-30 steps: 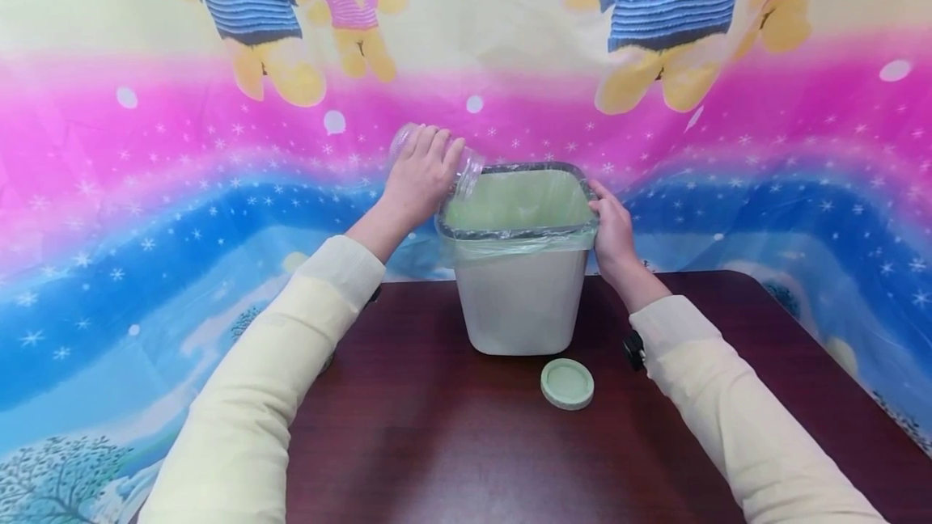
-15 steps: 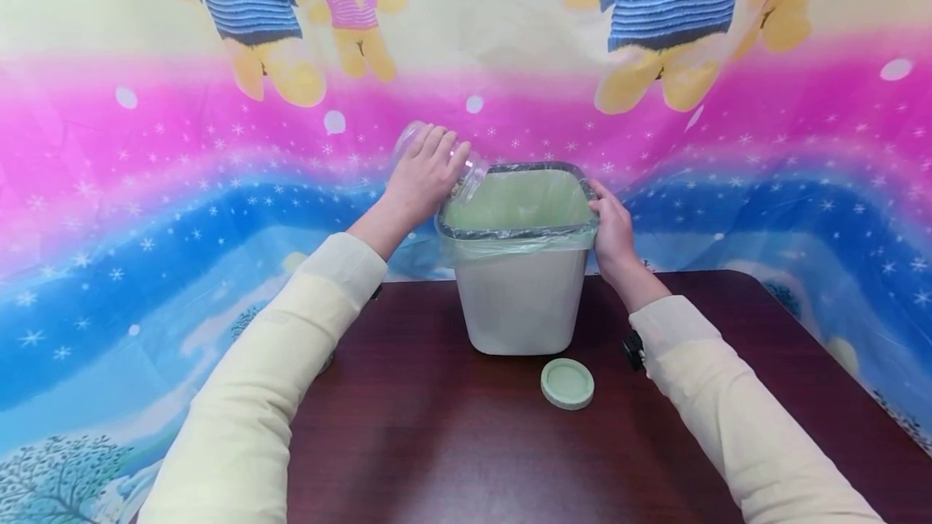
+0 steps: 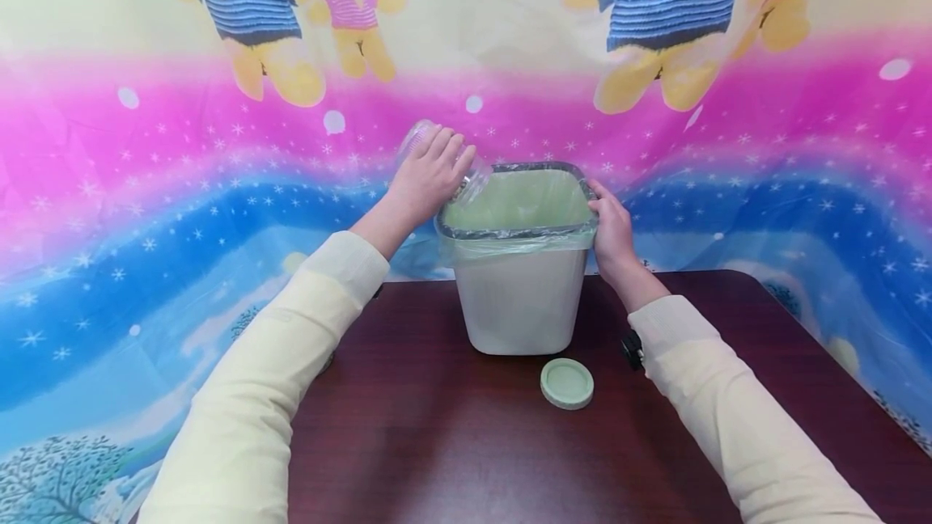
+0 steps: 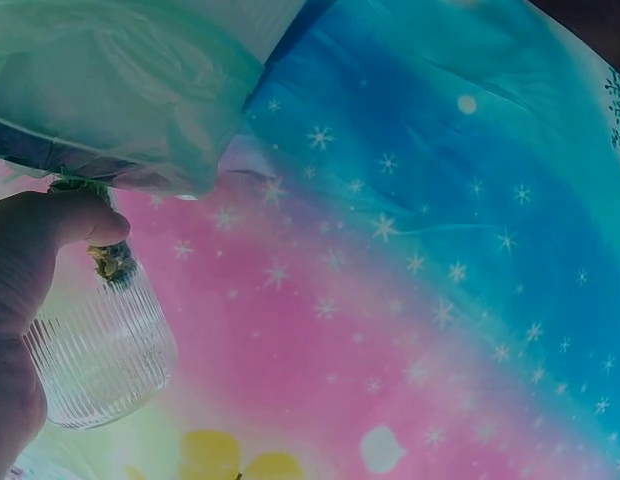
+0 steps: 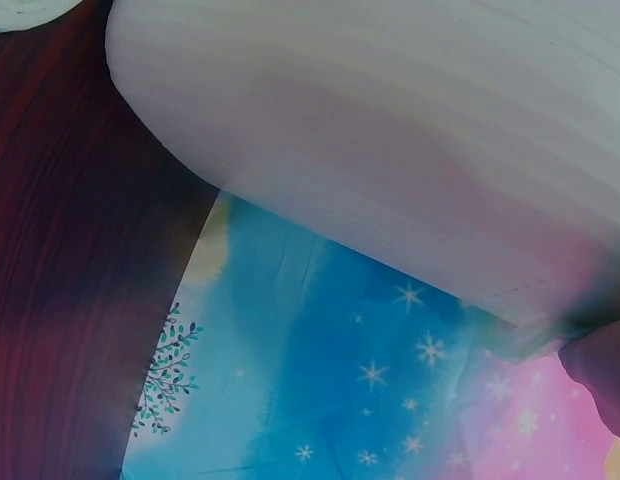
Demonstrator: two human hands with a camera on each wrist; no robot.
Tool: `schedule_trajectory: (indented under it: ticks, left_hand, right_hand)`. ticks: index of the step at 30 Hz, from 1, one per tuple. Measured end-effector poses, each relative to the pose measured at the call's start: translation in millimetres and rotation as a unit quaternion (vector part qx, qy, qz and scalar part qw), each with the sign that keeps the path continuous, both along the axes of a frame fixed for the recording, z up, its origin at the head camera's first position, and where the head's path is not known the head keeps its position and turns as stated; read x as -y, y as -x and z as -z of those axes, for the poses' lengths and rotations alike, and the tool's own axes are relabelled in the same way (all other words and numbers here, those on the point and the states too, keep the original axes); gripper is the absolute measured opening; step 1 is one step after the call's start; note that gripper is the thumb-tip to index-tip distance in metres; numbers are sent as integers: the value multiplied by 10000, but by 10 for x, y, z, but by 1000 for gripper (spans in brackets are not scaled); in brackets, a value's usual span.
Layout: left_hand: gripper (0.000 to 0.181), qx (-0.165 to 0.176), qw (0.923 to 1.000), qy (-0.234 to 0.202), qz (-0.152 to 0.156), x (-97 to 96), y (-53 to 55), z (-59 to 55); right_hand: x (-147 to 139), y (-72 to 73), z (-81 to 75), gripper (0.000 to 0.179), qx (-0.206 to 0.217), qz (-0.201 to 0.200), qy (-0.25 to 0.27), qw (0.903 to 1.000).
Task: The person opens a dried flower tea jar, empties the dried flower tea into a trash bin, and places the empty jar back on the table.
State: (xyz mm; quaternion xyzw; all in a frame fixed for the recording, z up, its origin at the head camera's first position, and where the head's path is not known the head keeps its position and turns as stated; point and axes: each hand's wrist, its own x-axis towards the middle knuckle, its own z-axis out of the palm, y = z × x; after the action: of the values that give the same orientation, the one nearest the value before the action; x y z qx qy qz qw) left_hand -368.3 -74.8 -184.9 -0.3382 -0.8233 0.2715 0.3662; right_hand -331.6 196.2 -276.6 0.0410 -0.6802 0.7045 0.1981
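My left hand (image 3: 428, 178) grips a clear ribbed jar (image 3: 415, 138), tilted with its mouth down over the left rim of a white trash bin (image 3: 520, 302). In the left wrist view, some brownish-green dried bits (image 4: 112, 263) sit inside the jar near its neck, and the thumb lies across the neck. A pale green bag (image 3: 524, 246) lines the bin and folds over its dark rim. At the bin's right side, my right hand (image 3: 616, 229) holds the rim; its thumb and fingertips are at the edge. The bin's bottom inside is hidden.
A round pale green lid (image 3: 567, 384) lies on the dark red-brown table (image 3: 466, 451), just in front of the bin. Behind the table hangs a printed backdrop (image 3: 473, 63) with bears and snowflakes. Part of a small object (image 3: 328, 362) shows beside the left sleeve.
The left hand and jar have shifted slightly to the right, and the jar's mouth points more steeply down into the bin. Right hand, bin and lid stay where they were.
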Motion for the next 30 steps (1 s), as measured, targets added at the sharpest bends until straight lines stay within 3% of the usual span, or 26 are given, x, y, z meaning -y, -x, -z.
schedule_trajectory:
  ticks: [13,30]
  left_hand:
    - [66,-232,9989,371,161,-32,15,3]
    - [70,-299,9950,953,-6,-79,-16,-43]
  right_hand:
    - [2,5,-3,53,-59,37,78,9999]
    - [0,10,16,52,-59,21,-49,10000]
